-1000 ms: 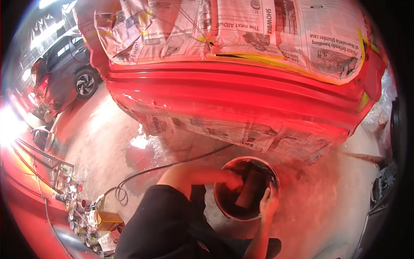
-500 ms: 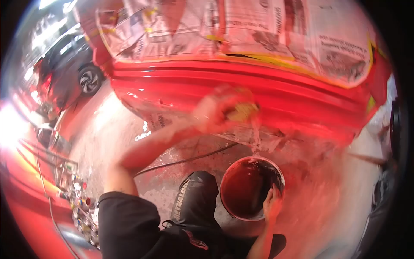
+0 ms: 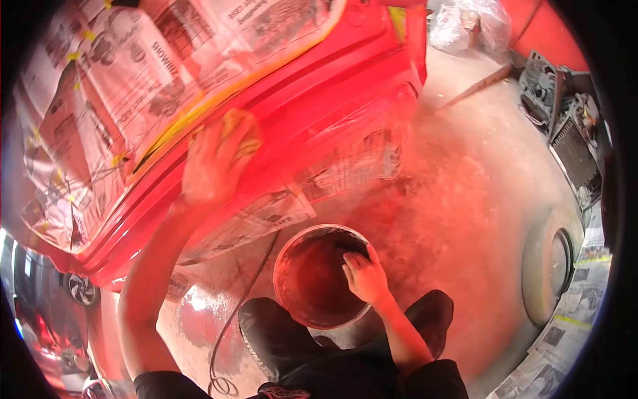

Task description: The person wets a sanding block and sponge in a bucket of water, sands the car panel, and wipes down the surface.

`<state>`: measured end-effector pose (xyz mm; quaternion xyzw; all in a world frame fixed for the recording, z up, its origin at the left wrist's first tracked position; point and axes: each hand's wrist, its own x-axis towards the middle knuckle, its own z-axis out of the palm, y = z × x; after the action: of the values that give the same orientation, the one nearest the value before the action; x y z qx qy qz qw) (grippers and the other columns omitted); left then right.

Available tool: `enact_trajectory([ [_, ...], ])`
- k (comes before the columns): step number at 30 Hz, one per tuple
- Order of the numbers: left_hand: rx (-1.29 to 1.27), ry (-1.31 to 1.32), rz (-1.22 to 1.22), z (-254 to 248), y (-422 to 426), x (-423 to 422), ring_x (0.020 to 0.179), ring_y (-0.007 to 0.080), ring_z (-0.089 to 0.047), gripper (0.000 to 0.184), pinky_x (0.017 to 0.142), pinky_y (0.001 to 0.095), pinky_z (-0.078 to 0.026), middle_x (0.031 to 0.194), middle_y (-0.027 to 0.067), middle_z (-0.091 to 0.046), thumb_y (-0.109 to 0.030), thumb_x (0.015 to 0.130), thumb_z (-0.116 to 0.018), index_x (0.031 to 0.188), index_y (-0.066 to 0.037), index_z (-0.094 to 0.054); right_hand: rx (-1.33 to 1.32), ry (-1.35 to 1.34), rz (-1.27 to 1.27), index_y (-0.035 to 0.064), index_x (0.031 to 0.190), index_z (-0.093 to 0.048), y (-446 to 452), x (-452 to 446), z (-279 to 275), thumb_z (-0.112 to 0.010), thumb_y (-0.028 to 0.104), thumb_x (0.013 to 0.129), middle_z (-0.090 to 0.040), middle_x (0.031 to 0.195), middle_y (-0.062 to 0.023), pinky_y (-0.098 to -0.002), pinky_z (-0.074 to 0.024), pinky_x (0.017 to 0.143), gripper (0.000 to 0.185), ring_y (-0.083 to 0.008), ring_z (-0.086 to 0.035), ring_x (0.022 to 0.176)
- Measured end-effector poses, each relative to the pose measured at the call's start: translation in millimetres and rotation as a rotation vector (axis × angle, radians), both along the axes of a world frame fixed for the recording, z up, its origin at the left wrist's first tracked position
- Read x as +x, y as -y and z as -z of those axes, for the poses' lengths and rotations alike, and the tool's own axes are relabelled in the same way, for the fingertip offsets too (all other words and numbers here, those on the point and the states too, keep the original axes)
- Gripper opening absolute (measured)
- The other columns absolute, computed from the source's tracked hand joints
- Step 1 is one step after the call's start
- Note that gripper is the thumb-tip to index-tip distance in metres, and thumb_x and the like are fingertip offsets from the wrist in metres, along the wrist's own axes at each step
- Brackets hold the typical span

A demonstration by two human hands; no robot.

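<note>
A concrete floor hazed with red spreads out around the bucket, my landmark here. Closest to me, just below the bucket, are two knees in dark trousers, one to either side of its lower edge. At its right side, my right hand is partly closed on the rim, fingers reaching inside. A dark hose runs down the floor to the left of it. Up and to the left of the bucket, my left hand has its fingers slightly spread over a yellow sponge, holding it at the glossy red panel; I can't tell how hard it grips, as the palm is hidden. Beyond the sponge, yellow tape edges the newspaper sheets that cover the upper bodywork. Well to the left of the bucket I make out a dark car; far up to its right lie metal parts and clear plastic.
</note>
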<state>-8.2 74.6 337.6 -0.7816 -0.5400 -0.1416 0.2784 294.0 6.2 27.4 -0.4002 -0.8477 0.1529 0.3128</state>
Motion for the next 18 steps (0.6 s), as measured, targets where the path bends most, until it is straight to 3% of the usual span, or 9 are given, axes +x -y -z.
enact_trajectory([
  [4, 0.051, 0.031, 0.113, 1.1, -94.9, 89.9, 0.121, 0.0423, -0.054, 0.051, 0.1, 0.0555, -0.044, 0.132, 0.0201, -0.057, -0.026, 0.097, -0.064, 0.145, -0.013, -0.054, -0.018, -0.075, 0.029, 0.0035, 0.112, -0.069, -1.1, 0.6, 7.4, -0.065, 0.02, 0.093, -0.073, 0.11, -0.0118, -0.0493, -0.0347, 0.117, 0.025, -0.0282, -0.067, 0.109],
  [9, 0.098, -0.01, 0.228, 4.9, -205.0, 171.6, 0.121, 0.0392, -0.056, 0.049, 0.1, 0.0544, -0.046, 0.133, 0.017, -0.058, -0.035, 0.1, -0.061, 0.144, -0.015, -0.055, -0.043, -0.08, 0.083, 0.0117, 0.118, -0.072, -2.3, -3.3, 31.8, -0.064, 0.029, 0.096, -0.072, 0.116, -0.0099, -0.0519, -0.0441, 0.11, 0.029, -0.0391, -0.057, 0.127],
  [11, 0.039, -0.031, 0.218, 2.4, -227.1, 191.5, 0.123, 0.0376, -0.057, 0.048, 0.103, 0.0526, -0.045, 0.137, 0.0154, -0.058, -0.038, 0.1, -0.059, 0.144, -0.017, -0.056, 0.02, -0.107, 0.095, 0.0047, 0.117, -0.07, -3.8, -1.7, 25.1, -0.064, 0.02, 0.095, -0.073, 0.109, -0.0118, -0.0477, -0.0394, 0.114, 0.028, -0.031, -0.064, 0.113],
  [13, 0.079, -0.112, 0.401, -0.4, -234.3, 190.6, 0.129, 0.0365, -0.054, 0.049, 0.107, 0.0511, -0.043, 0.141, 0.0141, -0.057, -0.035, 0.098, -0.063, 0.144, -0.018, -0.056, 0.032, -0.128, 0.112, 0.0014, 0.114, -0.069, -2.3, -3.0, 25.9, -0.065, 0.016, 0.093, -0.072, 0.104, -0.0126, -0.0455, -0.0371, 0.116, 0.026, -0.0278, -0.067, 0.106],
  [18, -0.238, -0.153, 0.558, -14.1, -182.4, 142.2, 0.143, 0.0381, -0.043, 0.056, 0.115, 0.0522, -0.036, 0.154, 0.0119, -0.049, -0.027, 0.093, -0.072, 0.147, -0.022, -0.055, 0.033, -0.029, 0.119, 0.0023, 0.103, -0.067, -0.2, -2.4, 24.9, -0.066, 0.017, 0.088, -0.068, 0.099, -0.0121, -0.0455, -0.0359, 0.116, 0.021, -0.0316, -0.064, 0.104],
])
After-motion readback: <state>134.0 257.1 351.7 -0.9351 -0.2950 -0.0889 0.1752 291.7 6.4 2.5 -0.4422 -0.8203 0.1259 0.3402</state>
